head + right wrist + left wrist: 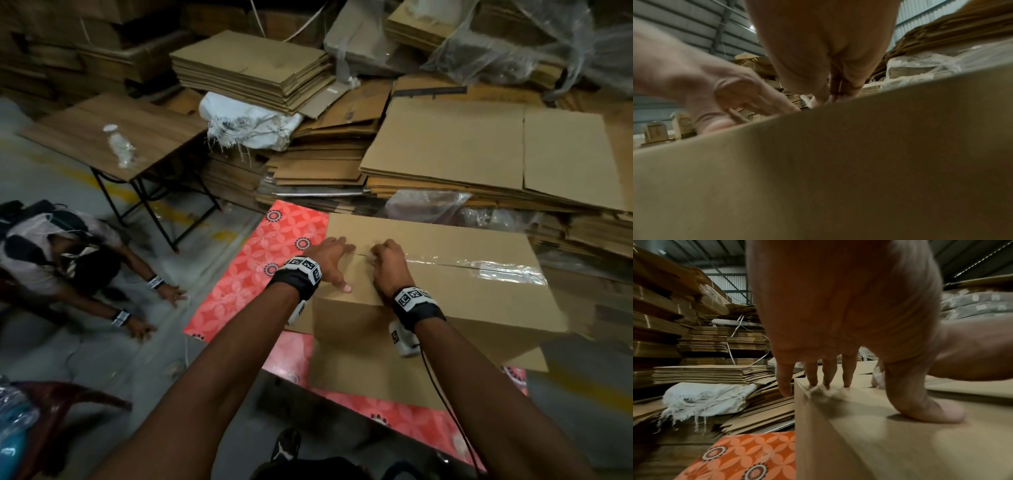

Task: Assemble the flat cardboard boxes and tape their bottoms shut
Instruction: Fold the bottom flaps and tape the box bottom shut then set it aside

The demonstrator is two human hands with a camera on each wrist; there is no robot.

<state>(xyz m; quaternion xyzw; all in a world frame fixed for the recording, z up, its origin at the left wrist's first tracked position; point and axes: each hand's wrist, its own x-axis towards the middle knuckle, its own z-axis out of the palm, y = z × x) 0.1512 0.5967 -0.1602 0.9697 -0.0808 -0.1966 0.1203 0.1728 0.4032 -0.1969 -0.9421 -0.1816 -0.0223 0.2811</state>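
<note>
my box (445,287) sits on the red mat (267,260), stacks (479,154) close behind, open floor (102,349) to the left. left hand (327,262) lies spread, fingers pressing the top at its left edge. right hand (388,263) is curled, pinching the tape (479,265) end on the seam.

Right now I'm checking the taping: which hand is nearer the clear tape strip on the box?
Right. The right hand pinches the clear tape at its end; the left hand presses the box beside it.
</note>
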